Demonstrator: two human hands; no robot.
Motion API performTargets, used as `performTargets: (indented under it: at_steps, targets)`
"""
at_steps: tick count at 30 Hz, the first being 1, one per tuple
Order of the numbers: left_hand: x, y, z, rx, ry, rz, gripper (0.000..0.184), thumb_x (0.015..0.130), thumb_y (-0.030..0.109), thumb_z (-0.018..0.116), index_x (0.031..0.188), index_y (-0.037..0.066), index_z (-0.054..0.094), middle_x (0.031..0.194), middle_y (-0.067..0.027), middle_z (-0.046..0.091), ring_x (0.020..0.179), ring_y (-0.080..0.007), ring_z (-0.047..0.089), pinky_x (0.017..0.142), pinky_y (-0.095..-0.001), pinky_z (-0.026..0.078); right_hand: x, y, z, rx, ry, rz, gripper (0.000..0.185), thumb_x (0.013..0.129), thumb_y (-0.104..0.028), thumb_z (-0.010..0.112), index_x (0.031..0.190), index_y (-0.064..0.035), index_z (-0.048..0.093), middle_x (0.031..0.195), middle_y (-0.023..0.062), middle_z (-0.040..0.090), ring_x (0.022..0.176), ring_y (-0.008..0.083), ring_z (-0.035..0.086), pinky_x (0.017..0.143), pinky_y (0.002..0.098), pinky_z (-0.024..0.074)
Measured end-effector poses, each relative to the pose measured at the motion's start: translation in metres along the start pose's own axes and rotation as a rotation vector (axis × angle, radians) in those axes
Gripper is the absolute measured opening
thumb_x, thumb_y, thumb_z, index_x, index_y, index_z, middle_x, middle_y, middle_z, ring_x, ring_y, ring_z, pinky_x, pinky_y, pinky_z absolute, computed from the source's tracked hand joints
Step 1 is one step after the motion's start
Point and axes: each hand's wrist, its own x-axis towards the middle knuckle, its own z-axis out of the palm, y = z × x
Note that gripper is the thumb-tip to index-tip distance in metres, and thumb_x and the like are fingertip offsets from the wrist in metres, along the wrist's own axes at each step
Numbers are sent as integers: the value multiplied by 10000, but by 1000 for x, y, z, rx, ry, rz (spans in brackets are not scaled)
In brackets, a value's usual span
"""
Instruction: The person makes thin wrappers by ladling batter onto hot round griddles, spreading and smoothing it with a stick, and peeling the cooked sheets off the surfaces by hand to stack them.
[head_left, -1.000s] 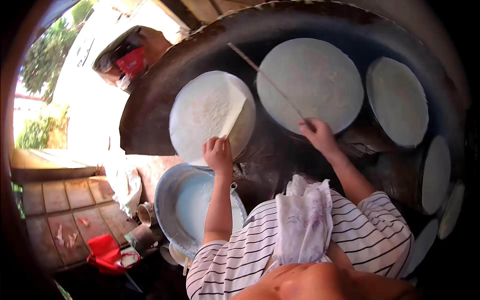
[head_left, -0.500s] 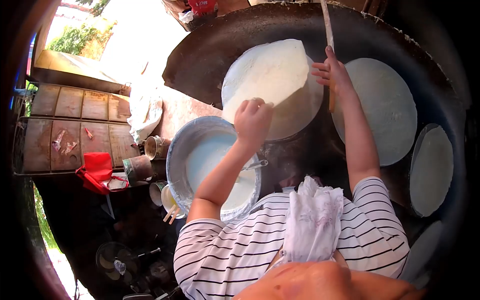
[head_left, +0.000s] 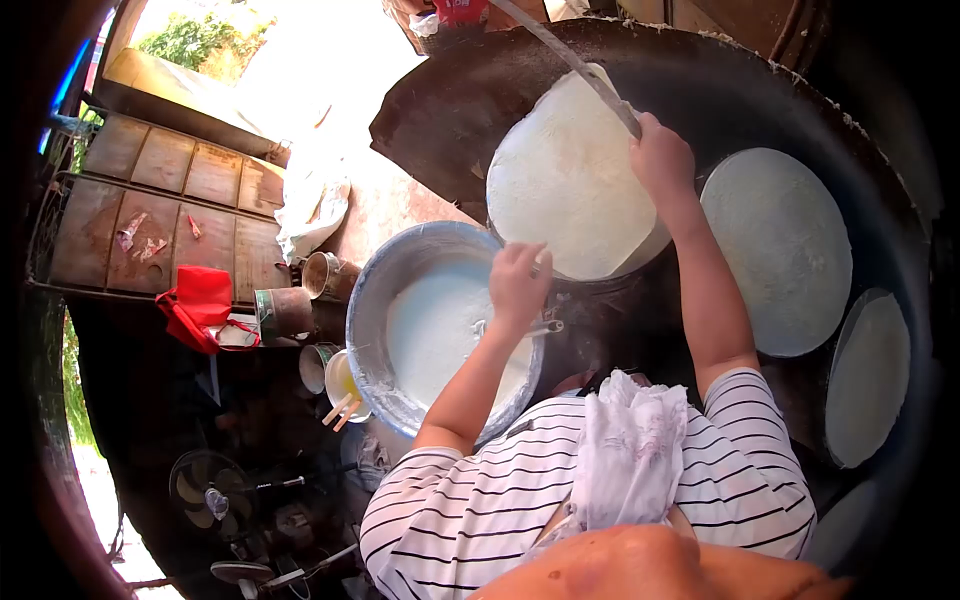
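My right hand (head_left: 662, 165) is closed around a long thin stick (head_left: 570, 62), which slants up and left across the top edge of a thin, pale round sheet (head_left: 570, 175). The sheet lies over a round surface in the dark cooktop. By the sheet's lower left edge is my left hand (head_left: 520, 285), fingers partly curled and apart, with nothing visible in them. Below that hand sits a large blue-grey basin (head_left: 372, 300) of white liquid, with a utensil handle (head_left: 545, 328) at its right rim.
More pale rounds (head_left: 780, 250) are set in the dark curved cooktop (head_left: 440, 110) at right. Left of the basin are small buckets (head_left: 284, 312), a red bag (head_left: 196, 308) and a tiled surface (head_left: 150, 230). A fan (head_left: 212, 492) stands at lower left.
The sheet, lifted at the left earlier, now lies flatter over the round. My left hand has moved down and come off it. The stick has swung from upright to slanting over its top edge.
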Motion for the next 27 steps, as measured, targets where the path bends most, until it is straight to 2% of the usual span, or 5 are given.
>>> performTargets:
  at_steps: [8,10,15,19,27]
  targets:
    - [164,-92,-33,133,340,194,561,759,190,665,1264,8,498,1150,-204,561,1041,-378,502,937,-442,362,-56,-54,-70,258,288,-279,109,727,-62,608,798,-86,528,699,116,607,651,319,619,569,413,480]
    - [204,-95,-25,-51,287,-74,701,806,240,671,1376,2,339,1256,-185,499,1125,-329,473,942,-432,375,-66,-26,-107,372,411,-231,136,714,-63,622,812,-78,529,682,139,592,656,344,606,554,437,464]
    - [223,71,55,-1215,-520,23,181,913,120,574,1030,-16,547,953,-58,616,863,-125,584,775,-249,480,-168,115,-239,481,456,106,224,741,-158,686,724,-58,487,598,119,536,560,305,552,549,367,439]
    - [147,304,153,-1124,-817,118,118,898,138,615,830,47,583,697,9,579,600,-65,537,545,-205,438,-295,245,-345,283,587,666,301,760,-175,714,670,-68,447,570,39,507,530,141,517,543,319,437]
    - [48,584,362,-483,-967,336,206,807,210,654,834,6,645,693,-76,642,633,-176,621,579,-317,487,-378,530,-451,47,488,936,317,664,-188,756,674,-50,470,629,114,560,617,247,597,571,382,448]
